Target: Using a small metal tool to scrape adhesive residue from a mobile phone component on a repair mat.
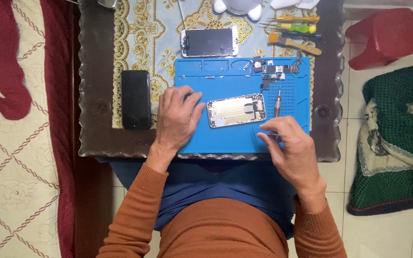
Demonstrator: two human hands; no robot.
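Note:
An opened phone housing [236, 110] lies on a blue repair mat [225, 138]. My left hand [177, 118] rests flat on the mat's left edge, fingers spread, its fingertips just left of the housing. My right hand [290, 145] is near the mat's front right and pinches thin metal tweezers [269, 133]. A small screwdriver [277, 104] with a wooden-coloured grip lies on the mat just right of the housing. A circuit board and small parts [276, 69] sit at the mat's far right corner.
A detached phone screen [210, 42] lies beyond the mat. A black phone [136, 99] lies left of it on the patterned cloth. Screwdrivers and a brush [293, 32] are at the far right of the dark table [94, 129]. A red stool [382, 36] stands right.

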